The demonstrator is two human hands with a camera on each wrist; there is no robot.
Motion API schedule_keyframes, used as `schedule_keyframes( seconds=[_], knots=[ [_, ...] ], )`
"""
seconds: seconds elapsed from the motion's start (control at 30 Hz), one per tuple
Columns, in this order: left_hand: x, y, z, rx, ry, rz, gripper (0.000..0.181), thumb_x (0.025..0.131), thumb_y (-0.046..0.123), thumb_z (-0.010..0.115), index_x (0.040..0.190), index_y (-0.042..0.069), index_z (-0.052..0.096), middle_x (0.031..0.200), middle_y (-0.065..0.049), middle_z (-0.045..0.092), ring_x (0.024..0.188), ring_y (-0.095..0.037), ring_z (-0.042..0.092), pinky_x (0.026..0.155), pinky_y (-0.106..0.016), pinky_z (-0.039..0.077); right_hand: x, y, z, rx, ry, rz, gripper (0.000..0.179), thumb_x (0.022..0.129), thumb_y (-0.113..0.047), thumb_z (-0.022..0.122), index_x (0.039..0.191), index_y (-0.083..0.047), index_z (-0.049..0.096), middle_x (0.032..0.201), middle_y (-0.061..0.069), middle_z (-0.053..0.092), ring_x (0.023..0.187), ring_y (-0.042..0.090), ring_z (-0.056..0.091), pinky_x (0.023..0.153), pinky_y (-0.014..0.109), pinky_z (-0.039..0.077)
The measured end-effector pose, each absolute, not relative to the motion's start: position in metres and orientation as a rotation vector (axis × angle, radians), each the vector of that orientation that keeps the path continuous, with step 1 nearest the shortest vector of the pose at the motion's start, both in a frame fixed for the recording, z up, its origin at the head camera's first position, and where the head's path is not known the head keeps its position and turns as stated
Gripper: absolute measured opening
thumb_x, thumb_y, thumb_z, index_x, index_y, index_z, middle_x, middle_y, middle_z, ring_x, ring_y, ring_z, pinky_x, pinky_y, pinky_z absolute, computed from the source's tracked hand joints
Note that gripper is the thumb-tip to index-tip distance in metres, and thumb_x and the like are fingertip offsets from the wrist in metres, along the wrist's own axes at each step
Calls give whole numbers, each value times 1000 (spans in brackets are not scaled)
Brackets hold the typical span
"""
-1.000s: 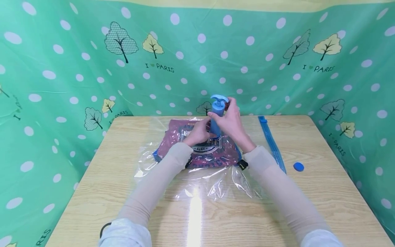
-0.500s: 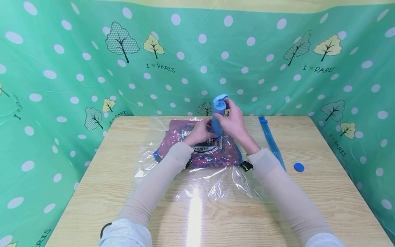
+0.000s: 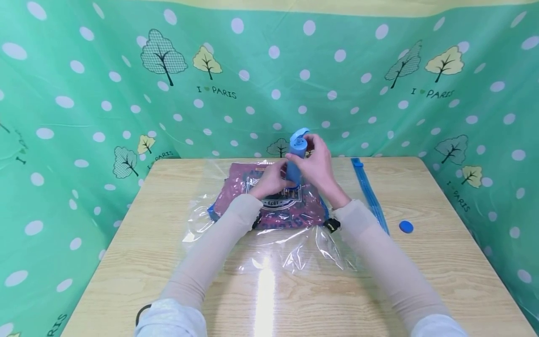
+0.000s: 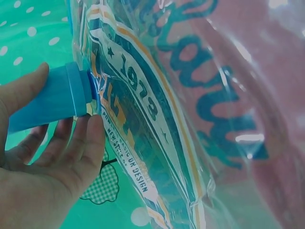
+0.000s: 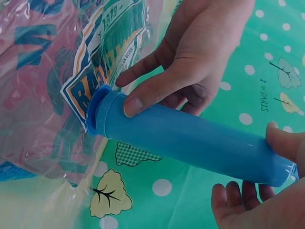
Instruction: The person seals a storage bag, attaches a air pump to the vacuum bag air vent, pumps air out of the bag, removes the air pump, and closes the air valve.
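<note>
A blue hand pump (image 3: 298,150) stands nearly upright over a clear vacuum storage bag (image 3: 278,250), its foot at the bag's round blue valve (image 5: 96,109). Inside the bag lies a folded dusty-pink garment (image 3: 275,219) with a printed badge and lettering. My left hand (image 3: 271,180) holds the pump's lower end between thumb and fingers, with the index fingertip close to the valve in the right wrist view. Higher up, my right hand (image 3: 316,164) grips the barrel just below the curved handle (image 3: 300,134).
The bag's blue zip strip (image 3: 370,192) with its slider (image 3: 358,164) runs along the right side. A round blue cap (image 3: 406,227) lies on the wooden table (image 3: 438,262) farther right. Behind and beside the table hangs a green dotted curtain (image 3: 269,61).
The pump's handle has turned from nearly sideways to a slant. My right hand shifted slightly right with the pump's top, then back left. My left hand stays at the pump's foot.
</note>
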State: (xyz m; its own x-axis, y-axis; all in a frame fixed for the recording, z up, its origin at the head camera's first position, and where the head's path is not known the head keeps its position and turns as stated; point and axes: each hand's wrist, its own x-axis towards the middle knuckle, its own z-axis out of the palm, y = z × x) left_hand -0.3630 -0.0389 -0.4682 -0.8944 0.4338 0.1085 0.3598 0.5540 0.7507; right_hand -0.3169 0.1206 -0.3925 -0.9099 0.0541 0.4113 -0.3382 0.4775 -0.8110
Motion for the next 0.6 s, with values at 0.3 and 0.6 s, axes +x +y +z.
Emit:
schedule_keyframes(
  seconds=[0.3, 0.6],
  knots=[
    [-362, -40, -469, 693, 2658, 1310, 65, 89, 11, 85, 145, 3, 54, 129, -15, 65, 113, -29, 65, 98, -39, 54, -314, 122, -387, 361, -2392, 1511, 63, 95, 0, 73, 151, 1, 45, 139, 21, 58, 129, 34, 55, 105, 46, 51],
    [-361, -39, -466, 704, 2696, 1250, 69, 91, 11, 85, 150, 3, 50, 133, -15, 65, 115, -30, 65, 99, -39, 54, -318, 117, -387, 227, -2517, 1327, 76, 89, -34, 87, 144, 1, 48, 138, 18, 53, 127, 36, 49, 106, 51, 43]
  ],
)
